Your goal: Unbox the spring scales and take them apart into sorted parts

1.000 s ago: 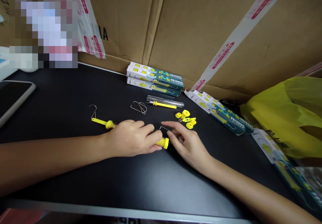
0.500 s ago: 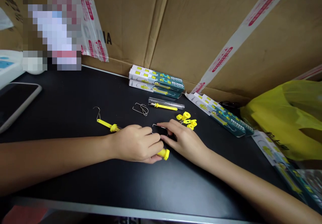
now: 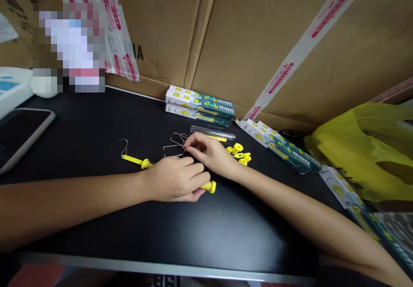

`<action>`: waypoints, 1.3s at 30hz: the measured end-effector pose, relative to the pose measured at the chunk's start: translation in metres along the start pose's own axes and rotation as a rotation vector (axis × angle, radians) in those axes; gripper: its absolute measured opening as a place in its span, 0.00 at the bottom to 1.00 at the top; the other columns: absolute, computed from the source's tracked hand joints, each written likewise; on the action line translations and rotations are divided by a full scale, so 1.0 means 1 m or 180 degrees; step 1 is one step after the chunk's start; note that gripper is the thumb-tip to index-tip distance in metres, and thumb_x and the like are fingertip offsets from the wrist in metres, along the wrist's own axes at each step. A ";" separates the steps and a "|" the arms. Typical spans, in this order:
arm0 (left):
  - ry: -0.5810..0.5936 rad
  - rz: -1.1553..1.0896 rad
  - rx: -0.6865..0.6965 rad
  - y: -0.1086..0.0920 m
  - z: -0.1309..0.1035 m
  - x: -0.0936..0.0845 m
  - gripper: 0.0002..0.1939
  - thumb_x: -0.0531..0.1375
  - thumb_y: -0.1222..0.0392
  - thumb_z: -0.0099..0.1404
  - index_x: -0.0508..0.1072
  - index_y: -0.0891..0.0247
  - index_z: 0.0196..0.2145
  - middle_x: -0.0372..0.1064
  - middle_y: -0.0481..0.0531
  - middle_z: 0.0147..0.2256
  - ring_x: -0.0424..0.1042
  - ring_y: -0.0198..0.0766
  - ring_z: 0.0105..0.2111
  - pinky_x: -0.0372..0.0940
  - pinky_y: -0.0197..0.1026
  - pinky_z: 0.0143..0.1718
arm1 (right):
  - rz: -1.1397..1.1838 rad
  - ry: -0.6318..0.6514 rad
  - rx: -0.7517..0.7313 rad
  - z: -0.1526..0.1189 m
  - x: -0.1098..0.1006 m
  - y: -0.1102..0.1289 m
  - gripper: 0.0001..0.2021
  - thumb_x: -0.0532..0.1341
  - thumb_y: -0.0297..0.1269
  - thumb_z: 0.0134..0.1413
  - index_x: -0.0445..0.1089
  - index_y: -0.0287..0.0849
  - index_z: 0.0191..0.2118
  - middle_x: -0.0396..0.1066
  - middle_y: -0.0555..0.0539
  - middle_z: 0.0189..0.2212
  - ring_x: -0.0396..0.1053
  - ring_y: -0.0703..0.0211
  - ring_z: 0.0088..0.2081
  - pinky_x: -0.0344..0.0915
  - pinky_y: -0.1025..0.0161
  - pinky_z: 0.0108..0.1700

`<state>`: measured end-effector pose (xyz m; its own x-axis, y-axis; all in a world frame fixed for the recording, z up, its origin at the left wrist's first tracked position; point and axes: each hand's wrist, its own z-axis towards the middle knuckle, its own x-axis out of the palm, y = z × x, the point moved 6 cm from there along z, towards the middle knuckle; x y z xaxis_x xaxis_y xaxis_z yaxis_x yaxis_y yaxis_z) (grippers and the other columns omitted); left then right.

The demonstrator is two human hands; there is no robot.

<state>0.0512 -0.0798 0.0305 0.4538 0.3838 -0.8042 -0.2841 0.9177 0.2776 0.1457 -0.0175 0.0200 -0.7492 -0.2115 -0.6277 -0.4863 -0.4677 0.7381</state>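
My left hand (image 3: 177, 179) is wrapped around a yellow spring scale (image 3: 210, 187) lying crosswise over the table. From the scale's left end sticks a yellow strip with a wire hook (image 3: 125, 147); the middle of its body is hidden under my palm. Just beyond, my right hand (image 3: 211, 151) pinches a bent metal hook (image 3: 173, 150) between thumb and fingertips. More bent wire hooks (image 3: 177, 136) lie right behind it. A clear tube (image 3: 214, 132) with a yellow rod rests behind my right hand, partly covered. Several small yellow plastic parts (image 3: 240, 152) are grouped to its right.
Printed spring scale boxes (image 3: 200, 108) are stacked at the back, with more boxes (image 3: 280, 145) to the right. A yellow plastic bag (image 3: 364, 149) sits far right. A phone (image 3: 24, 132) lies left on the black table (image 3: 155, 235). Cardboard (image 3: 155, 29) stands behind.
My right hand has moved left and away from me, carrying the metal hook from beside the scale toward the other wire hooks. My left hand keeps its hold on the scale, nearly still.
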 end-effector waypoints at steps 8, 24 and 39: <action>0.0139 -0.0015 -0.0241 0.005 0.000 0.003 0.08 0.53 0.57 0.66 0.68 0.63 0.37 0.67 0.46 0.30 0.65 0.36 0.28 0.55 0.40 0.27 | 0.0182 -0.0341 0.0335 -0.066 -0.014 0.011 0.11 0.49 0.39 0.65 0.64 0.41 0.42 0.66 0.48 0.32 0.63 0.65 0.31 0.63 0.65 0.35; 0.0117 0.0017 -0.0324 0.009 0.000 0.003 0.08 0.54 0.56 0.67 0.69 0.61 0.38 0.66 0.45 0.28 0.64 0.35 0.28 0.53 0.39 0.28 | -0.0224 -0.0427 0.0408 -0.094 -0.016 0.004 0.07 0.60 0.33 0.55 0.61 0.44 0.39 0.62 0.52 0.30 0.60 0.66 0.28 0.59 0.67 0.30; 0.0328 -0.0007 -0.0460 0.014 -0.001 0.008 0.10 0.54 0.55 0.67 0.71 0.61 0.39 0.67 0.45 0.30 0.66 0.36 0.29 0.54 0.39 0.29 | -0.0326 -0.0906 0.0489 -0.094 -0.037 0.007 0.06 0.58 0.35 0.58 0.65 0.44 0.42 0.66 0.51 0.30 0.61 0.64 0.28 0.60 0.66 0.29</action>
<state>0.0497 -0.0641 0.0273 0.3676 0.3624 -0.8565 -0.4049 0.8914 0.2034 0.2119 -0.0933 0.0247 -0.7779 0.0881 -0.6222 -0.6114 -0.3348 0.7170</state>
